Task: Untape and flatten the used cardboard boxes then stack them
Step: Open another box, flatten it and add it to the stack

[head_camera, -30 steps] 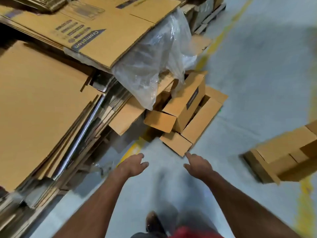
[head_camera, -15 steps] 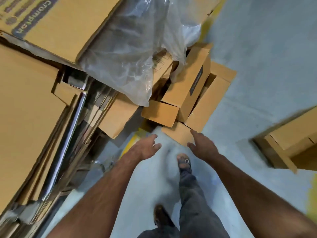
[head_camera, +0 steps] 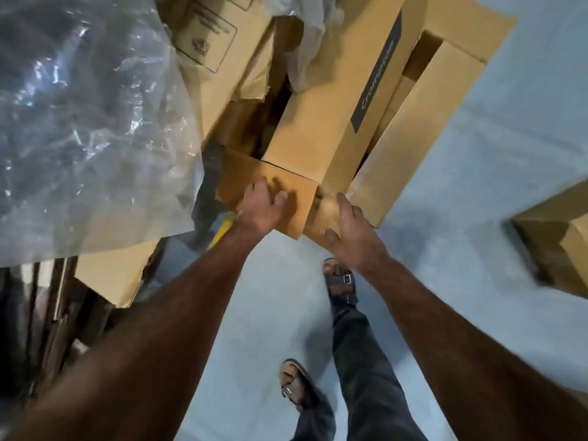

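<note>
Early in this box's cycle: the Crompton box (head_camera: 334, 100) lies on its side on the floor (head_camera: 477, 186), full shape, near end open, flaps splayed. No tape that I can make out from here, blur doesn't help. Flattening and stacking not yet done for it

Left hand (head_camera: 259, 206) rests on the near flap (head_camera: 270, 189), fingers (head_camera: 281, 196) spread wide and laid flat, nothing gripped. Right hand (head_camera: 350, 232) is at the lower flap (head_camera: 321, 218) by the box's near corner, fingers loosely extended, thumb underneath side; contact looks likely, but whether it has actually closed on the flap I cannot tell

Left to do, my read: pull the box free, check seams for tape, collapse it, add it to a stack

Around:
- second open box (head_camera: 423, 132) touching the first on its right, also unflattened
- another carton (head_camera: 556, 243) at right edge, well apart, only partly in frame
- clear plastic sheet (head_camera: 89, 122) draped at left over flat cardboard (head_camera: 111, 275)
- printed carton (head_camera: 216, 36) behind, jammed against the target box

In the way: box is wedged between the neighbour and the pile behind, plastic hangs just beside the left hand and could drag along. Person's sandalled feet (head_camera: 340, 281) stand near the flaps, so little room to pull back
</note>
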Demonstrator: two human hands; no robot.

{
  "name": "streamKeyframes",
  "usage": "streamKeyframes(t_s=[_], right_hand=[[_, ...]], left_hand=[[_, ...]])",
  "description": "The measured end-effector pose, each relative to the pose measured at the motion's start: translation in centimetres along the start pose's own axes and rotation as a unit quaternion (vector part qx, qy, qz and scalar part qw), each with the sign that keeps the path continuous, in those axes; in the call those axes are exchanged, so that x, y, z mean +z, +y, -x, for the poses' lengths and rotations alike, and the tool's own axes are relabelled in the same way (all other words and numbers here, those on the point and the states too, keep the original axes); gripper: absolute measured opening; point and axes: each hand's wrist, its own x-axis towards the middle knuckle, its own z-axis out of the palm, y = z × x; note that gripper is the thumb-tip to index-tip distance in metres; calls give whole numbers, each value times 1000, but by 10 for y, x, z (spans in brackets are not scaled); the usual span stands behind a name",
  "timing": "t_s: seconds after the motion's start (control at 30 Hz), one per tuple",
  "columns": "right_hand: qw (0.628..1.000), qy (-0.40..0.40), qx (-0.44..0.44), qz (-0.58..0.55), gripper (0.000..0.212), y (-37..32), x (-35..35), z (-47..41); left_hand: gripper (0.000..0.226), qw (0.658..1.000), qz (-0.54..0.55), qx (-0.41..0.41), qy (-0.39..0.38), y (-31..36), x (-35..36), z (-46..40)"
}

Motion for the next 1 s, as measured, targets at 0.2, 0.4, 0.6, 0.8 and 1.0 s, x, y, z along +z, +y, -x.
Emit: streamKeyframes(t_s=[0.2,0.4,0.6,0.8,1.0], right_hand=[[999,5,-21,-41,78,-7,-11,-38],[996,28,-53,-73,106,-22,-30,-51],[982,132,33,-132,73,-12,-31,-67],[935,264,88,-218,60,-9,-42,-58],[873,339,160,-311,47,23,-52,-68]], left_hand=[[71,997,60,-46,20,39,-5,-78],[33,990,128,41,45,78,-16,-55],[11,975,68,209,-26,131,13,-8],[32,947,279,142,-74,121,18,-11],[45,935,253,-235,85,34,10,-58]])
